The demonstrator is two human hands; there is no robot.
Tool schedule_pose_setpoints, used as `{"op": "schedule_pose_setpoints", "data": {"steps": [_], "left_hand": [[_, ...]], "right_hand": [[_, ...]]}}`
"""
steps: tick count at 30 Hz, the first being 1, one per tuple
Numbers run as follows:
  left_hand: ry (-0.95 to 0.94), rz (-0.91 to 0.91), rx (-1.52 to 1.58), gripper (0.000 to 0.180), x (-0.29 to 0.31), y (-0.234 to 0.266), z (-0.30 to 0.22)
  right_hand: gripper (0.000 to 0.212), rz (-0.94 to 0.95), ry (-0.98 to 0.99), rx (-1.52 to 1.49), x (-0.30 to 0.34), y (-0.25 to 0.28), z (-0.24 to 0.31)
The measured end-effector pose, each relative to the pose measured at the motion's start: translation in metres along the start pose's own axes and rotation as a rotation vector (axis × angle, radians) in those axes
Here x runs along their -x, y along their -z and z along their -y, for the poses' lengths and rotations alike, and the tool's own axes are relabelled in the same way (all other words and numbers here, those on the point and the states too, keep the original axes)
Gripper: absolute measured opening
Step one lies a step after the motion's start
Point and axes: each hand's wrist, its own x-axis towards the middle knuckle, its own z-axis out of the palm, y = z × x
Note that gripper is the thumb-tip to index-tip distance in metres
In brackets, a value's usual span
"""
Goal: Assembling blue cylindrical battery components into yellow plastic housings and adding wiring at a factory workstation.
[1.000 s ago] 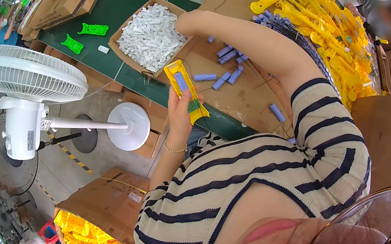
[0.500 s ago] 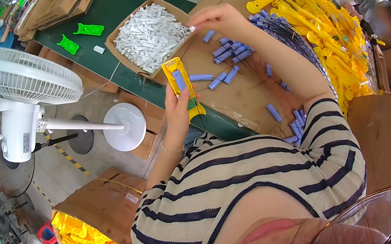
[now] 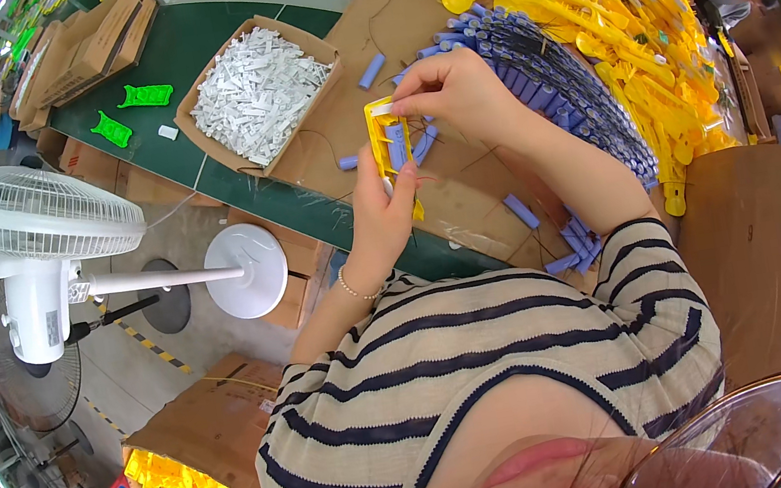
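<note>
My left hand (image 3: 380,213) grips a yellow plastic housing shell (image 3: 376,137), held upright over the table's near edge. Inside the shell lies a purple-blue cylindrical battery cell (image 3: 396,148). A small white plastic piece (image 3: 382,111) is pinched in the fingers of my right hand (image 3: 462,97), at the far end of the shell. Whether that piece is seated or only touching, I cannot tell. Loose battery cells (image 3: 520,211) with thin wires lie on the cardboard nearby.
Left of my hands stands a cardboard box (image 3: 188,125) of white plastic pieces (image 3: 257,92). Many stacked cells (image 3: 541,70) and a heap of yellow shells (image 3: 660,52) lie to the right. Green shells (image 3: 146,96) rest far left; a white fan (image 3: 42,210) stands beside the table.
My right hand has come from the box's edge to the shell, bringing the white piece. My left hand has moved the shell slightly right. The whole view has also shifted.
</note>
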Motion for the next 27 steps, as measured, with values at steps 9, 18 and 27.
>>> {"op": "schedule_pose_setpoints", "data": {"steps": [9,18,27], "left_hand": [[0.132,0.169,-0.105,0.028,0.004,0.007,0.009],[0.089,-0.181,0.755,0.049,-0.009,0.059,0.056],[-0.31,-0.087,-0.582,0.04,0.004,0.056,0.064]], "right_hand": [[0.028,0.185,0.358,0.687,-0.013,0.015,-0.008],[0.032,0.521,-0.202,0.175,-0.11,0.096,-0.046],[0.017,-0.343,-0.757,-0.847,-0.311,0.095,-0.158]]}}
